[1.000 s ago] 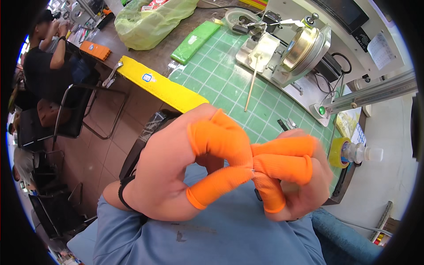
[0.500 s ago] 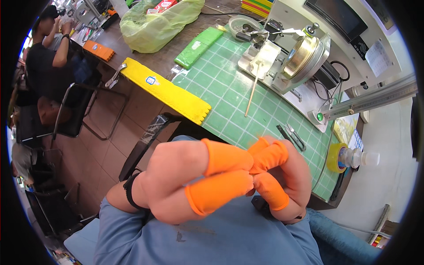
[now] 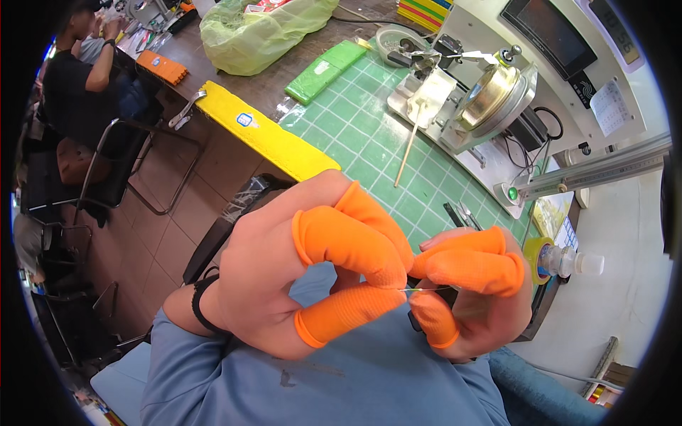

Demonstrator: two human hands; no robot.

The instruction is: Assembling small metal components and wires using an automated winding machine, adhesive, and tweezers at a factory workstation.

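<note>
Close over the blue shirt, the left hand point(image 3: 284, 277) and right hand point(image 3: 472, 295), fingertips in orange cots, pinch what looks like a thin wire point(image 3: 426, 290) between them, raised slightly since before. Beyond, the green cutting mat point(image 3: 355, 135) covers the worktop point(image 3: 234, 89), then the winding machine point(image 3: 490, 92).

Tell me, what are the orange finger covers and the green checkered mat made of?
The orange finger covers look like thin matte rubber or latex: they hug the fingers and have rolled rims. The green mat seems a soft plastic or rubber cutting mat, flat with a dull gridded surface.
</note>
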